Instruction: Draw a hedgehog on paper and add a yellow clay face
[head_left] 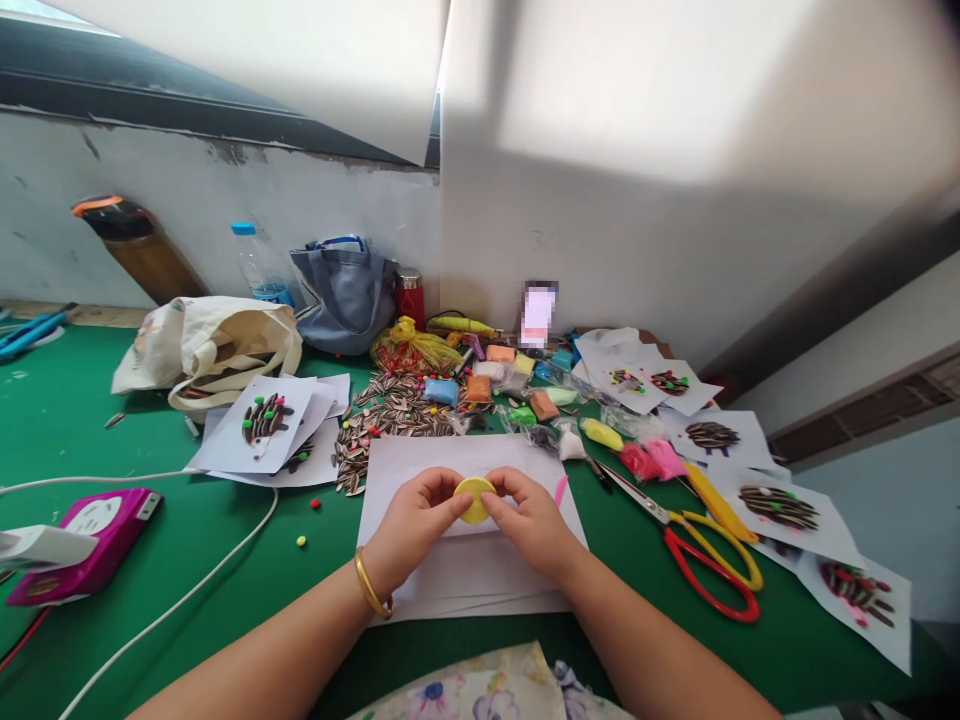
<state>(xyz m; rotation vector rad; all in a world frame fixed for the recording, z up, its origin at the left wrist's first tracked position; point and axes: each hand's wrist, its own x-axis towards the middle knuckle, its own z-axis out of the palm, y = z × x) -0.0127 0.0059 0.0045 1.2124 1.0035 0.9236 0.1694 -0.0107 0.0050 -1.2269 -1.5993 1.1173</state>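
Observation:
A flat, round piece of yellow modelling clay (475,500) is held between my two hands. My left hand (427,515) pinches its left edge between thumb and fingers, and a gold bangle circles that wrist. From the other side my right hand (529,515) grips the right edge, its thumb on the face of the disc. Beneath both hands lies a stack of white paper (480,580). A thin pink strip (561,490) rests on the paper just right of my right hand.
Scissors (697,550) with red and yellow handles lie at right. Sunflower seeds (397,410) and several clay packets (478,390) spread behind the paper. Seed-decorated sheets (259,425) sit left, others (799,515) right. A white cable (202,590) crosses from a purple power strip (112,540).

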